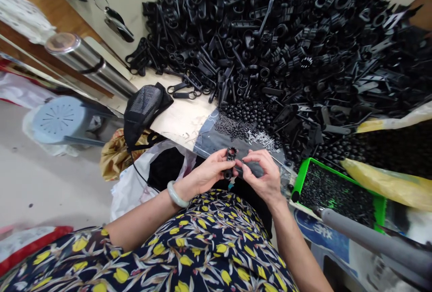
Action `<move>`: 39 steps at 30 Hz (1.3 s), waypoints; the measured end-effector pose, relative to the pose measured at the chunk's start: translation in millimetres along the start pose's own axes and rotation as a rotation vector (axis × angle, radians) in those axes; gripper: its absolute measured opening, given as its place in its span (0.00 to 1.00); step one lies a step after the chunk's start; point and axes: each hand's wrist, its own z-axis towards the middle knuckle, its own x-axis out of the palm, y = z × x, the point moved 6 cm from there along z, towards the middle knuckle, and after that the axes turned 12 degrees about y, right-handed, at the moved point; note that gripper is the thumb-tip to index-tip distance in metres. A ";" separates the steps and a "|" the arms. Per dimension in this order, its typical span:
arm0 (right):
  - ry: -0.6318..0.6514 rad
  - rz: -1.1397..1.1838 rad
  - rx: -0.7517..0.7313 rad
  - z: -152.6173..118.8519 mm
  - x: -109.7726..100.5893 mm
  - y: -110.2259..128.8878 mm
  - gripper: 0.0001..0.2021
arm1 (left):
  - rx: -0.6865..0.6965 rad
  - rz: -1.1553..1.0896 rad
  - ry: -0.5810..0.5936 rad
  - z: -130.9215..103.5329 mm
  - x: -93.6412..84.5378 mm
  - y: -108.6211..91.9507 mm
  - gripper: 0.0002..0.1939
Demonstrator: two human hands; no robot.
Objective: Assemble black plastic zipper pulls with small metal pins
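Near the table's front edge, my left hand (211,170) grips a small black plastic part (230,159) between thumb and fingers, its ring end pointing up. Close beside it on the right, my right hand (263,172) has thumb and fingertips pinched together by the part; anything between them is too small to name. Just beyond my hands lie silver pins (261,140) and small black beads (246,114) on a dark cloth (206,137). A large heap of black plastic parts (243,35) rises behind them.
A green tray (304,172) of tiny black pieces stands at right, near a grey rod-shaped tool (364,233) and yellow plastic (388,184). At left are a steel flask (91,65), a black mesh item (145,105), a blue stool (57,119) and a white bag (128,193).
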 end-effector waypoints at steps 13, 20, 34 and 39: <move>0.138 -0.160 -0.047 -1.6 22.0 -14.6 0.05 | 0.077 0.170 -0.047 4.5 -1.6 12.4 0.12; 0.145 -0.277 -0.051 -7.8 27.2 -13.2 0.06 | 0.074 0.241 -0.085 4.3 -4.5 19.0 0.10; 0.078 -0.395 -0.019 -14.0 36.5 2.0 0.09 | 0.105 0.543 -0.147 4.0 -17.7 20.8 0.11; 0.075 -0.424 -0.012 -14.1 37.3 4.3 0.07 | 0.095 0.649 -0.159 4.1 -20.2 21.3 0.13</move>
